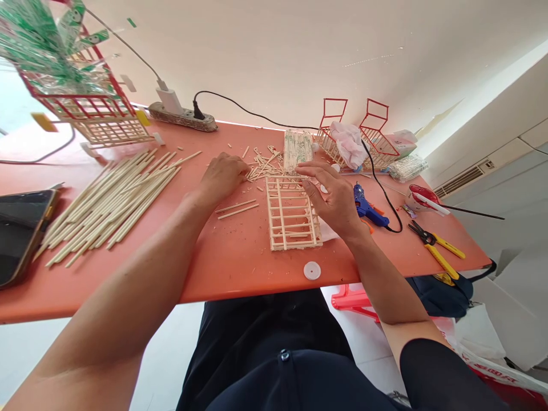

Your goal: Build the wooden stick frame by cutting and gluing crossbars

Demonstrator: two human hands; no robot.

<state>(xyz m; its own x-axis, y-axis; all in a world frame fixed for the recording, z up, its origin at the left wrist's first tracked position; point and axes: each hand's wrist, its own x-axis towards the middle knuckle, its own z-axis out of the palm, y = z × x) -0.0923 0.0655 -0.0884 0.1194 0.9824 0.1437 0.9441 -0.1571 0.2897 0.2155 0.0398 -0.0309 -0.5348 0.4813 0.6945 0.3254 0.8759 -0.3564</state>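
My left hand [226,174] rests at the near left edge of a pile of short wooden stick pieces [268,162]. Its fingers are curled together, and whatever is between the tips is hidden. A small openwork frame of pale wooden sticks [293,214] lies in front of me. Over its upper right corner is my right hand [331,194], thumb and fingers apart, with nothing visible held. Two loose sticks [237,209] lie left of the frame. Behind it is a wrapped bundle of sticks [298,149].
Long sticks [115,205] and a phone [25,234] lie left. A blue glue gun [369,208], yellow-handled pliers [436,245] and a red cup [422,197] stand right. Stick models [377,140] and a power strip [184,117] line the wall. A white disc [312,270] sits near the table edge.
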